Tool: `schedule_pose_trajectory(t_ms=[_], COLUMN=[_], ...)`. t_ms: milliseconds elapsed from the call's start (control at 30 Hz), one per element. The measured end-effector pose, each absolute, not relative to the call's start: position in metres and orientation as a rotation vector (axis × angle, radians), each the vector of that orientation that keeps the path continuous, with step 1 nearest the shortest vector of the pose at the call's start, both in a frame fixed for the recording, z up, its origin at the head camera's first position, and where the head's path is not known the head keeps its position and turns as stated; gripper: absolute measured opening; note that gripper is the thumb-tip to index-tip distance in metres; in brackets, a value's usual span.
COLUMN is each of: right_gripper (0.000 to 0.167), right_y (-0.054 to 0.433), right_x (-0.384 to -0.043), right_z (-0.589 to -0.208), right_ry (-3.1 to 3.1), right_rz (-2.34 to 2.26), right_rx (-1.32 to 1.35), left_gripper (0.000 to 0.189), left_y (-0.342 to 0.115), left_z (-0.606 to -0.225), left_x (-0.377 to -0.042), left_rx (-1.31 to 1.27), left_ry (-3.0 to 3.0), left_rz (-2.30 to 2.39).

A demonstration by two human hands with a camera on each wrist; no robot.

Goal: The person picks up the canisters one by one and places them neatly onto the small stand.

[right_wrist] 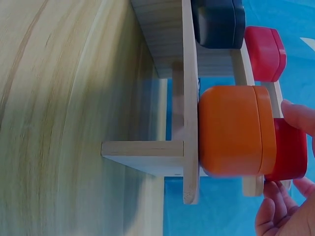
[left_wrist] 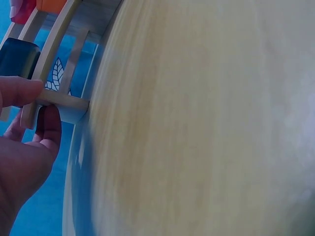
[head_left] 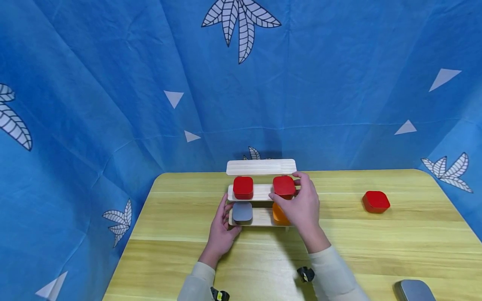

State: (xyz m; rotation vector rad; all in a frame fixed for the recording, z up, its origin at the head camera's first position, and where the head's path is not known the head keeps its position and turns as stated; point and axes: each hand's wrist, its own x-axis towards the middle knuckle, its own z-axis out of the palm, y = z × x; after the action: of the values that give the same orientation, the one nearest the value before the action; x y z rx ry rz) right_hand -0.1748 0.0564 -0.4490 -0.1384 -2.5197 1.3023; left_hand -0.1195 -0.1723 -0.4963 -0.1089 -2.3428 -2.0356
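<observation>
A small wooden rack (head_left: 261,167) with stepped shelves stands at the back of the table. My left hand (head_left: 220,236) grips the left end of its lowest shelf, thumb on the front edge in the left wrist view. On the middle shelf's right end, my right hand (head_left: 305,207) holds a red box (head_left: 283,186) between thumb and fingers. Another red box (head_left: 243,187) sits at that shelf's left end. Below are a grey box (head_left: 242,212) on the left and an orange box (right_wrist: 231,130) on the right, partly hidden by my right hand in the head view.
A third red box (head_left: 376,202) lies on the wooden table (head_left: 339,234) to the right. Another grey box (head_left: 415,290) is at the near right, cut off by the frame. Behind the rack hangs a blue patterned cloth (head_left: 320,83).
</observation>
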Motion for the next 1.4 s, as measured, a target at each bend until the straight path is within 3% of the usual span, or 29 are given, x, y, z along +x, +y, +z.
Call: schedule_pose_trajectory(t_ms=[267, 533, 1400], right_gripper=[0.087, 0.092, 0.099], right_y=[0.054, 0.050, 0.057], right_x=[-0.176, -0.177, -0.171], right_z=[-0.448, -0.447, -0.450], right_ry=[-2.525, -2.545, -2.528], right_rz=[1.304, 1.289, 1.344], right_rx=[-0.125, -0.169, -0.107], left_gripper=[0.103, 0.109, 0.110], left_y=[-0.172, -0.176, -0.177], left_z=[-0.495, -0.524, -0.528], left_x=[-0.119, -0.130, -0.130], left_rx=[-0.112, -0.074, -0.087], left_ry=[-2.353, -2.378, -2.361], left_rz=[-2.014, -1.979, -1.971])
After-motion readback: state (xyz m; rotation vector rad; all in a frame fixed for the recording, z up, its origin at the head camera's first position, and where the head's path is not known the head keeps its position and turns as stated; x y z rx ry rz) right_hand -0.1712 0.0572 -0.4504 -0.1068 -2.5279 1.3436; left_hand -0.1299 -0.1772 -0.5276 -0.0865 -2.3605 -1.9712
